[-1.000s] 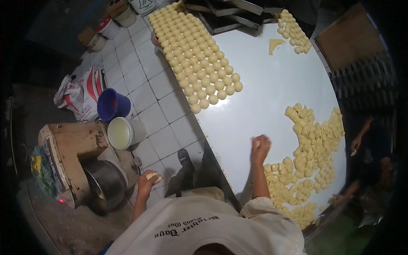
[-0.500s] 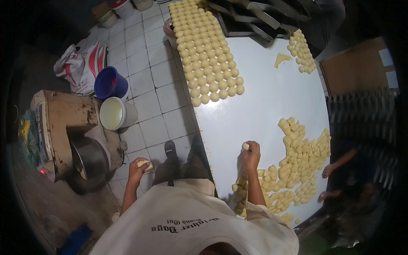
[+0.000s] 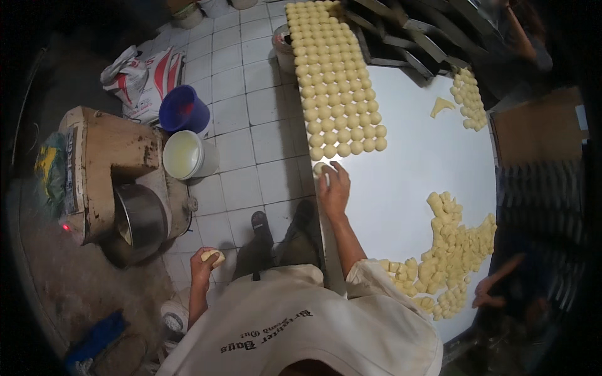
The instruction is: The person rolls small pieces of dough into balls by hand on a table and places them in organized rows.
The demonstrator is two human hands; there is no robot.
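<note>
My left hand (image 3: 200, 266) is held off the table's left side, closed around a lump of pale dough (image 3: 214, 257). Over the table's left edge, my right hand (image 3: 335, 191) has its fingers curled about a small round dough ball (image 3: 319, 168). That ball sits just below the nearest row of a large block of smooth dough balls (image 3: 335, 94), set out in close rows on the white table (image 3: 401, 169). Cut, unshaped dough pieces (image 3: 439, 250) lie heaped at the near right of the table, beyond my right forearm.
Dark metal trays (image 3: 401, 37) are stacked at the far end, near a flat dough scrap (image 3: 442, 107) and more balls (image 3: 469, 100). A co-worker's hands (image 3: 492, 291) are at the right edge. Left on the tiles stand a mixer (image 3: 106, 169), a blue bucket (image 3: 194, 113) and a white bucket (image 3: 188, 155).
My right hand has moved away from me and left, from beside the cut pieces to the near end of the ball rows, with the dough ball. My left hand still holds its lump.
</note>
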